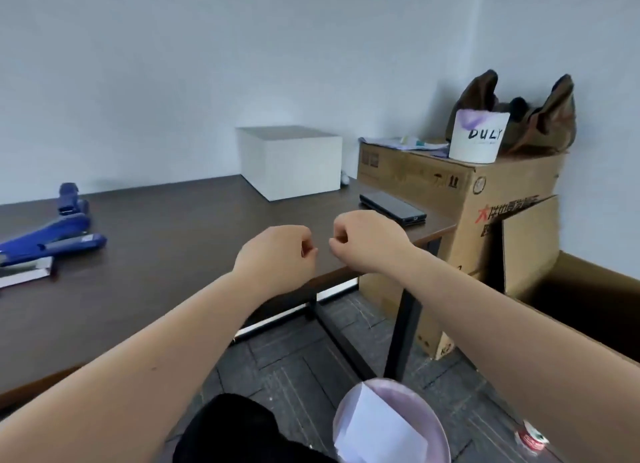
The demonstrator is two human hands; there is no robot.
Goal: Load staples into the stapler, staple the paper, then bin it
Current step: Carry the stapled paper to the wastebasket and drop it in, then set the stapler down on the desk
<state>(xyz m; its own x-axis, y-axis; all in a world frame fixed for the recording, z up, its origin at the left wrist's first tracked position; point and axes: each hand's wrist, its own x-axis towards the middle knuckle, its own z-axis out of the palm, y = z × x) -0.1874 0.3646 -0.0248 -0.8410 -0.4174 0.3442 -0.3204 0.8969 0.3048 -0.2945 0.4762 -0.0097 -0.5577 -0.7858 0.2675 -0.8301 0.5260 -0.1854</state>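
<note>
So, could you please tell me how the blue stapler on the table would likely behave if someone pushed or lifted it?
The blue stapler looks hinged open, so its top arm would probably swing when lifted. It appears solid and rigid, likely fairly heavy for its size. Lying long and low on the dark table, it should slide rather than roll or tip.

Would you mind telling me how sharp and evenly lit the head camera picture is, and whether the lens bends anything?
Head view: soft, even light with a faint bright patch on the wall; the table edge and forearms bow from wide-angle distortion; the blue stapler at the left edge is smeared; the paper in the bin is blurry; both hands, left and right, look fairly sharp.
</note>
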